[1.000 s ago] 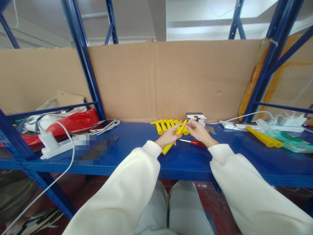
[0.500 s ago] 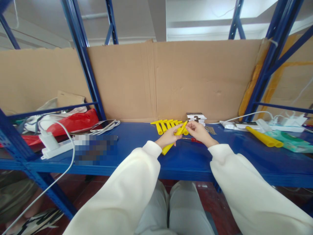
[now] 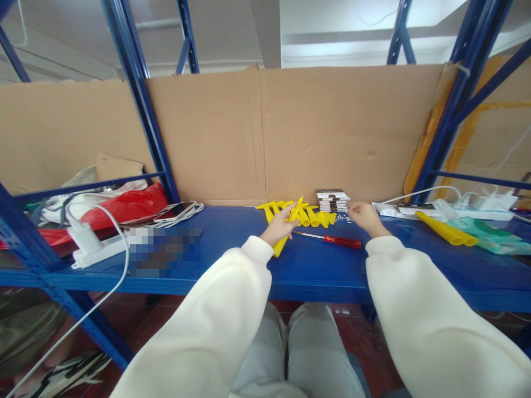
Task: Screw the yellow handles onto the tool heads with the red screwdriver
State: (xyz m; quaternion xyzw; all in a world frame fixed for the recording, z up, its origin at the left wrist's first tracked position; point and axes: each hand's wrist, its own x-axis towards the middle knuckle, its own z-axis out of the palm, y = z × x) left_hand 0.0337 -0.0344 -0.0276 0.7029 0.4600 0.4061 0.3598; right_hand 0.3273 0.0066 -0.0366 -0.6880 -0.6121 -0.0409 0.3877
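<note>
My left hand (image 3: 281, 225) is closed around a yellow T-shaped plastic piece (image 3: 280, 247), tilted with its wide tube end toward me. Behind it lies a row of similar yellow T-shaped pieces (image 3: 312, 216), partly hidden by that hand. My right hand (image 3: 365, 216) is at the right edge of a scatter of small metal parts (image 3: 343, 218), its fingertips pinched together. Whatever is between them is too small to make out. Some small yellow pieces (image 3: 326, 219) sit beside the metal parts. A screwdriver (image 3: 342, 241) with a red handle rests between my hands.
A stack of black-and-white packets (image 3: 332, 200) stands against the cardboard panel (image 3: 344, 132). Two yellow tubes (image 3: 446, 229) and a green packet (image 3: 489, 235) are at the right. At the left are a power strip (image 3: 102, 249), a phone (image 3: 180, 213) and a red bag (image 3: 128, 207).
My right hand has left the yellow piece and moved right to the small metal parts, uncovering the screwdriver and small yellow pieces. My left hand still holds its piece, slightly further left.
</note>
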